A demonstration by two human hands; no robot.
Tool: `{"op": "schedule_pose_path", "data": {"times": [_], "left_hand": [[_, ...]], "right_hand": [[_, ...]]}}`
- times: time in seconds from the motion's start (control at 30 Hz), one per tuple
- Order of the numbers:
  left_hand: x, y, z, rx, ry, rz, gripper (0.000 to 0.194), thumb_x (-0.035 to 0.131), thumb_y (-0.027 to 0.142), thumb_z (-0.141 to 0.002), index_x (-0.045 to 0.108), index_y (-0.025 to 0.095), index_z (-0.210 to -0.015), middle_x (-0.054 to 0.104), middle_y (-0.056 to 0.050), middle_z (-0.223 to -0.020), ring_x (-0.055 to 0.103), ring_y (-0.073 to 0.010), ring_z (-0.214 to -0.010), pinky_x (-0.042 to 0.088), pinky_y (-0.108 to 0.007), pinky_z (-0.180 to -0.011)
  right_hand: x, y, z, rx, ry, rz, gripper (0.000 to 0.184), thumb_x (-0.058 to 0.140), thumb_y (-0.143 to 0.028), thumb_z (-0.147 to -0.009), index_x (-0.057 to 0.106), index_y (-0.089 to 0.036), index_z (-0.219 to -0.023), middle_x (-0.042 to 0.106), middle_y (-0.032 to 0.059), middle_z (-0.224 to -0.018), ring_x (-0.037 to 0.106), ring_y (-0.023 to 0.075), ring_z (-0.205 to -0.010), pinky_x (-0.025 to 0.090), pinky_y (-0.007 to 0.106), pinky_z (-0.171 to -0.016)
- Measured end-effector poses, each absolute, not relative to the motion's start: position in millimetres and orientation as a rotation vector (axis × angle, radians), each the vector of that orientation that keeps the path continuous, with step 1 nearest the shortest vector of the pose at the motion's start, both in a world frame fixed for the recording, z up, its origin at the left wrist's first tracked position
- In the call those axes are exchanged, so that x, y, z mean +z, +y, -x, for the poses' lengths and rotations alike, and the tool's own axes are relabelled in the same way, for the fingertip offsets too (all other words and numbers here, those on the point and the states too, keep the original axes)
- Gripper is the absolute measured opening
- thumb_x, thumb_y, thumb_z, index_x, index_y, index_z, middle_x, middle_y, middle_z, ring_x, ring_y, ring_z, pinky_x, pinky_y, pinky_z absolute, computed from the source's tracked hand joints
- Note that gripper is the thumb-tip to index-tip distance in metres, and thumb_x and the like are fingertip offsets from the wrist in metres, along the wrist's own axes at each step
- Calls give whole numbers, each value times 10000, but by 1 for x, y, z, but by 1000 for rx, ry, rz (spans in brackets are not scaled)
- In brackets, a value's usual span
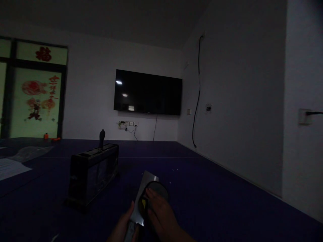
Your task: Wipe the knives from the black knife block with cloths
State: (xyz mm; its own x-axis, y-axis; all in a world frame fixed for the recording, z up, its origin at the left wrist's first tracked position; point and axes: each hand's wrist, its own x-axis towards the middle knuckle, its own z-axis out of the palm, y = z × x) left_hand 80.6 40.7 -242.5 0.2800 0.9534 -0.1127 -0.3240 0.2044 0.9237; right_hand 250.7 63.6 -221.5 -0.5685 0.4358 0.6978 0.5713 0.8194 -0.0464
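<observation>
A cleaver (147, 178) with a broad shiny blade points away from me above the purple surface. My left hand (123, 224) is closed around its handle, with the thumb along the base of the blade. My right hand (163, 213) presses a round dark object (161, 189) against the blade; a yellow patch shows near its left edge. I cannot make out what kind of thing it is. To the left stands a black knife block (93, 178) with see-through sides, and one dark knife handle (102, 137) sticks up from its top.
A purple surface (196, 198) spreads to the walls, with small white bits on it. White sheets (12, 168) and clear plastic (31, 153) lie at the left; orange items (46, 135) sit by the door. A television (147, 92) hangs ahead. A black cable (195, 117) runs down the right wall.
</observation>
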Motion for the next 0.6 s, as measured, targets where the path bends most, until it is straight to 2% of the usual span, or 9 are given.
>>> {"op": "schedule_pose_path", "data": {"times": [0.07,0.17,0.23,0.3,0.4,0.47,0.53,0.6], "left_hand": [[-243,40,-80,1073,876,-1006,565,424,575,-846,520,166,-468,459,16,-369,434,-90,-333,361,-187,-359],[-240,37,-77,1086,888,-1017,325,496,438,-873,616,146,-799,632,-7,-722,579,-108,-591,495,-241,-566],[-239,34,-74,1087,894,-1021,256,504,381,-885,595,156,-967,629,-29,-924,600,-128,-743,519,-295,-671],[-239,31,-71,1092,898,-1021,271,517,365,-880,574,155,-1042,610,-45,-1004,601,-155,-819,522,-330,-711],[-244,31,-68,1122,900,-1016,255,507,376,-882,583,179,-1025,615,-47,-1006,598,-153,-818,524,-322,-700],[-249,33,-68,1133,898,-1013,277,490,422,-882,600,182,-965,637,-40,-930,597,-130,-736,521,-291,-647],[-253,38,-70,1126,894,-1013,404,478,539,-847,620,161,-840,642,-27,-725,572,-119,-574,497,-255,-532],[-258,43,-73,1120,886,-1014,561,432,686,-777,605,164,-669,559,-6,-490,494,-114,-417,441,-233,-421]], "right_hand": [[-222,65,-250,-253,-2242,738,467,400,-173,-894,413,-164,-1361,389,80,-1414,341,200,-1309,336,380,-1055],[-223,67,-250,-271,-2199,741,488,404,-200,-905,361,-183,-1391,338,68,-1444,286,211,-1334,321,405,-1060],[-223,67,-250,-274,-2194,729,503,407,-207,-905,336,-189,-1403,323,62,-1451,277,214,-1337,316,415,-1062],[-223,67,-249,-267,-2195,718,502,405,-202,-904,339,-190,-1402,327,60,-1450,282,212,-1335,316,411,-1064],[-223,67,-249,-252,-2181,730,491,400,-184,-902,362,-190,-1392,342,58,-1443,294,209,-1331,313,403,-1069],[-225,69,-248,-243,-2172,764,486,405,-184,-901,372,-186,-1386,338,61,-1444,293,214,-1331,316,408,-1069],[-227,71,-248,-230,-2163,809,475,413,-197,-902,391,-178,-1376,343,71,-1439,302,224,-1327,329,421,-1061],[-230,73,-248,-207,-2145,864,461,415,-210,-906,411,-165,-1364,374,87,-1419,338,233,-1309,355,427,-1046]]}}
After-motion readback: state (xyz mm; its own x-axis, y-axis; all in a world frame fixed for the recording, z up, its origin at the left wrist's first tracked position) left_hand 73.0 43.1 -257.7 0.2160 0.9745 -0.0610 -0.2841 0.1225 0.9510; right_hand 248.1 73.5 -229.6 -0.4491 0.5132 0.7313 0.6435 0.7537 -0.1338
